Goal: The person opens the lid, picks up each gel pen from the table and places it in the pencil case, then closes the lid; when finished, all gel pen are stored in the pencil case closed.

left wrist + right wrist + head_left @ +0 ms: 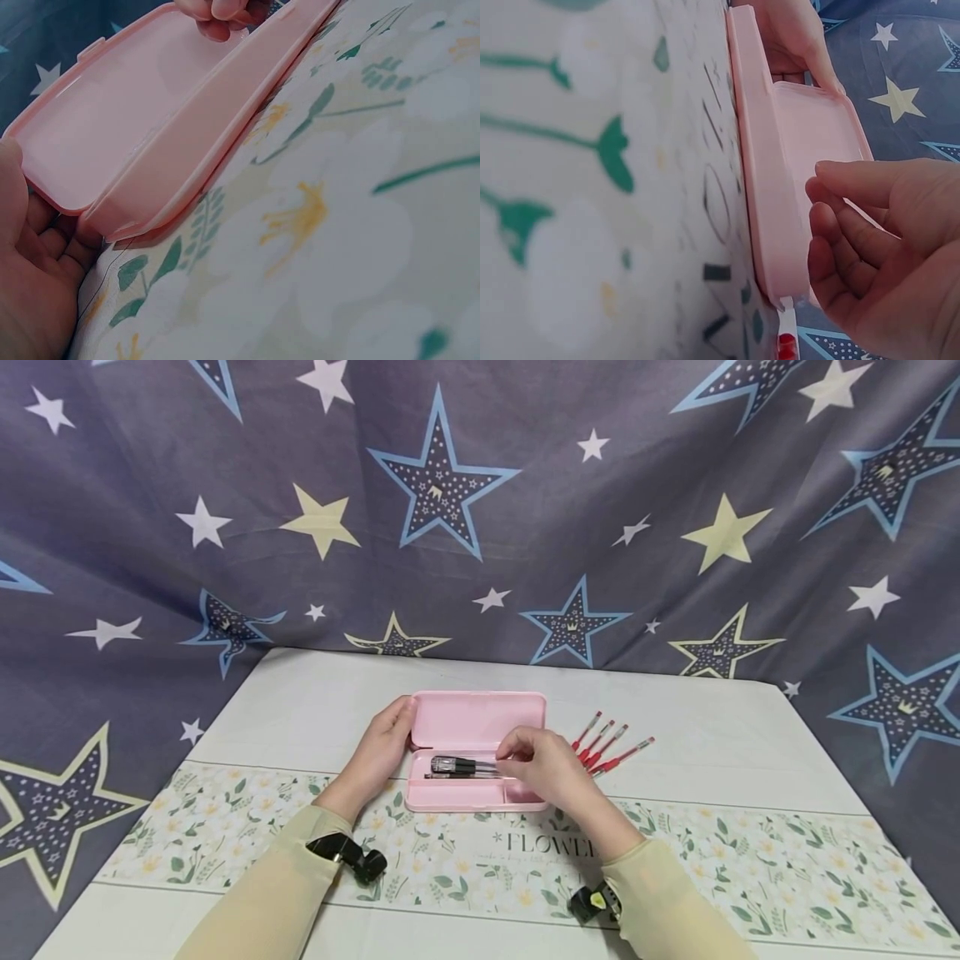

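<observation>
A pink pencil case lies with its lid raised on the table. My left hand holds the case at its left end, the thumb on the lid's edge and fingers behind, as the left wrist view shows. Several black pens lie in the upper compartment of the tray. Over the right end of these pens hovers my right hand, its fingers loosely bent and thumb near the index finger. In the right wrist view, nothing shows between those fingertips. The right ends of the pens are hidden by this hand.
Several red pens lie fanned out just right of the case. A floral printed strip crosses the white table. Behind the table hangs a dark curtain with stars.
</observation>
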`<action>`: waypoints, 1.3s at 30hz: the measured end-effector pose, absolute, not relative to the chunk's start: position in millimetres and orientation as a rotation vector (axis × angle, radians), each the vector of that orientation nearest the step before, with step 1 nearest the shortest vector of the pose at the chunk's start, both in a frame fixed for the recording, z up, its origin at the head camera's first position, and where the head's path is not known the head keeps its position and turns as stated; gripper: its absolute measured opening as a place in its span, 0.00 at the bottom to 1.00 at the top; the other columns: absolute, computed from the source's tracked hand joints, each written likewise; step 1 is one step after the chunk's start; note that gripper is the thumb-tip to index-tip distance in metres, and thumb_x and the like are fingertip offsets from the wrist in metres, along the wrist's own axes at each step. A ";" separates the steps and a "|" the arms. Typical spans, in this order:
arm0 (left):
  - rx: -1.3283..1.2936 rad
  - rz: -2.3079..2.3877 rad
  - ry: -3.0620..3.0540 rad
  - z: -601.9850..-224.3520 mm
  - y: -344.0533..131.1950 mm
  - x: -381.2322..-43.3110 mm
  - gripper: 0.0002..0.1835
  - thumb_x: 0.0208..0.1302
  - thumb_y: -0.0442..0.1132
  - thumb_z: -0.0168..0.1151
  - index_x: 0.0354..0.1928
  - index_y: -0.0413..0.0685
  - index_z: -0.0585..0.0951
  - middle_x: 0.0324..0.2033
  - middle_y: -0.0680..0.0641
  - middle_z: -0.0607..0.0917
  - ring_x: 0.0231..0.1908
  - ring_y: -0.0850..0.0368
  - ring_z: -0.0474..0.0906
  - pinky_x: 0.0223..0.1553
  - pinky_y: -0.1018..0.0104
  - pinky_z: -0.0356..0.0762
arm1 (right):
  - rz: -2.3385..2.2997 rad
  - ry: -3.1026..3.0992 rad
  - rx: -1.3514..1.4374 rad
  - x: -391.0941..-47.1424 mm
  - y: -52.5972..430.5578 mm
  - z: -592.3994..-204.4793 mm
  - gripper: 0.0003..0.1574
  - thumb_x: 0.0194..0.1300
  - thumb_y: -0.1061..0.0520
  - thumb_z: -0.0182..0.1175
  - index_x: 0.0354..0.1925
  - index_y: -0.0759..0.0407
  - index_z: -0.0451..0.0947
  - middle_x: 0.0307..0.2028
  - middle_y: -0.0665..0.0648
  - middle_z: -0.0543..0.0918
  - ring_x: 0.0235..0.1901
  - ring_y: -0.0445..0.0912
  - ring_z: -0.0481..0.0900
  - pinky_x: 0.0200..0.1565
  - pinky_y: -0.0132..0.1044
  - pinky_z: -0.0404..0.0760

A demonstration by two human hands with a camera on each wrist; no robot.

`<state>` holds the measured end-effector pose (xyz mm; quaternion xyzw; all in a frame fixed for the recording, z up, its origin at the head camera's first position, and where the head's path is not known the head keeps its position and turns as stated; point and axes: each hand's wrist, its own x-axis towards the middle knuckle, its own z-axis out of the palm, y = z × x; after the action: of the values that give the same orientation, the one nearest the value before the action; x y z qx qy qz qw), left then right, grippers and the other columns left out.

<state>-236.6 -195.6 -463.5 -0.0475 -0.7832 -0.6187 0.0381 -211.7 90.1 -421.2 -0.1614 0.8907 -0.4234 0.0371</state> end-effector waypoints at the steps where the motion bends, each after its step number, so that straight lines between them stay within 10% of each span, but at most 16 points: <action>1: -0.146 -1.897 -2.404 -463.8 -195.8 -236.8 0.31 0.89 0.64 0.41 0.62 0.47 0.82 0.47 0.39 0.80 0.54 0.47 0.73 0.63 0.52 0.68 | -1.307 2.730 -0.496 -211.9 91.1 -421.2 0.11 0.69 0.61 0.79 0.36 0.46 0.87 0.31 0.45 0.83 0.34 0.44 0.79 0.42 0.43 0.79; 39: -0.091 -1.892 -2.435 -448.8 -190.0 -229.7 0.25 0.93 0.51 0.39 0.64 0.41 0.80 0.52 0.35 0.80 0.59 0.42 0.72 0.71 0.47 0.64 | -1.478 2.676 -0.443 -215.1 192.5 -404.5 0.08 0.73 0.63 0.74 0.49 0.62 0.88 0.37 0.57 0.89 0.40 0.58 0.88 0.42 0.40 0.87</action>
<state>-229.7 -190.0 -448.8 -0.0294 -0.7891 -0.6129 0.0283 -215.1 192.5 -404.5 -0.1433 0.8660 -0.4783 0.0263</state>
